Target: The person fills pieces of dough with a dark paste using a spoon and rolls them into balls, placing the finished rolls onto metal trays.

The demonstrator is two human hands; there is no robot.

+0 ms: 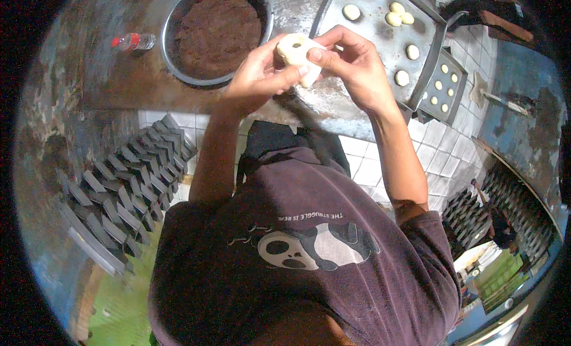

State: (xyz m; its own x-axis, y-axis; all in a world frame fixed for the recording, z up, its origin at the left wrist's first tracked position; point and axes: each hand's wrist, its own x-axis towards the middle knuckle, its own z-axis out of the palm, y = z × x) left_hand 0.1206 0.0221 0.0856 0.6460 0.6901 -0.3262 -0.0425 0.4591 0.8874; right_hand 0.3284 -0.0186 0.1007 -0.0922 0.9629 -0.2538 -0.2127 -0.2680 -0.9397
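Both bare hands are raised over the tabletop (125, 84), holding one piece of pale dough (292, 56) between them, in the space between a big round basin and a large baking tray. The left hand (257, 77) has its thumb laid across the front of the dough, its other fingers bent behind and partly hidden. The right hand (361, 68) pinches the right edge, thumb pressed on the near side and index finger curled at the back; whether its remaining fingers touch the dough cannot be told. A small dark spot shows near the top of the piece, and whether it is a hole or filling is unclear. The basin (166, 59), to the left, holds a dark brown crumbly mass (215, 34), and beyond it a clear bottle (135, 41) with a red cap lies on its side. White powder (318, 102) dusts the surface below the hands. On the right, the baking tray (375, 41) carries six pale dough balls (351, 12), three of them clustered together; just beside it, a smaller tray (443, 95) bears six more. Dark metal pieces (128, 179) stand stacked in staggered rows at lower left, above a green floor (125, 304).
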